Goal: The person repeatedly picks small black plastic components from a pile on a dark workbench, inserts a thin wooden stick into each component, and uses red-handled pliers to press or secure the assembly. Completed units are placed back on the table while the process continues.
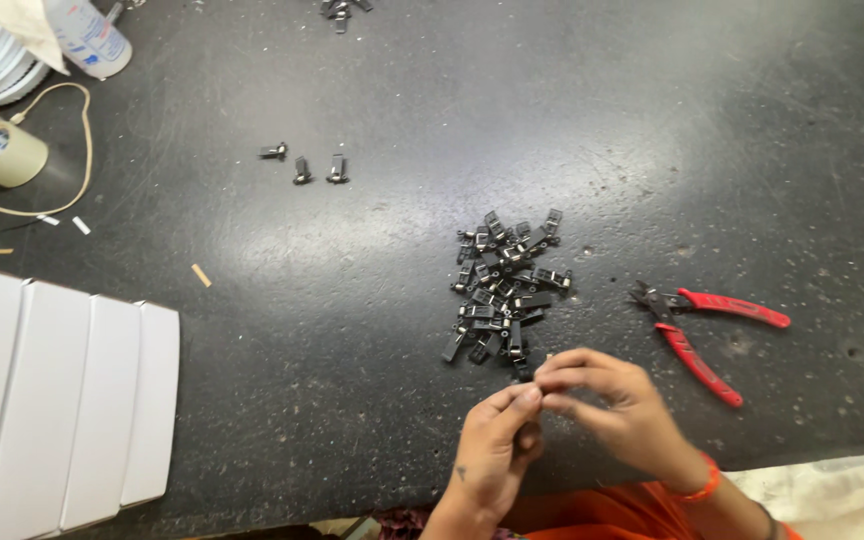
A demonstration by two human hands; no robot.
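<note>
Both hands' fingers (537,392) pinch something tiny, unclear; black clips pile (504,290) beside.

The single head camera looks steeply down, from fairly near, on a dark table (372,330); the hands meet at the lower centre of the frame.

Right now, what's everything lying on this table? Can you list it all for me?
small clips: a heap, black, table centre
loose clips: three, black, upper left of the heap
more clips: a few, black, top edge
cutting pliers: one, red handles, right of the heap
tape roll: one, tan, far left
cord: one, beige, around the tape roll
flat boxes: four, white, lower left
table: one, dark
left hand: fingertips pinched against the right
right hand: orange wristband
</note>
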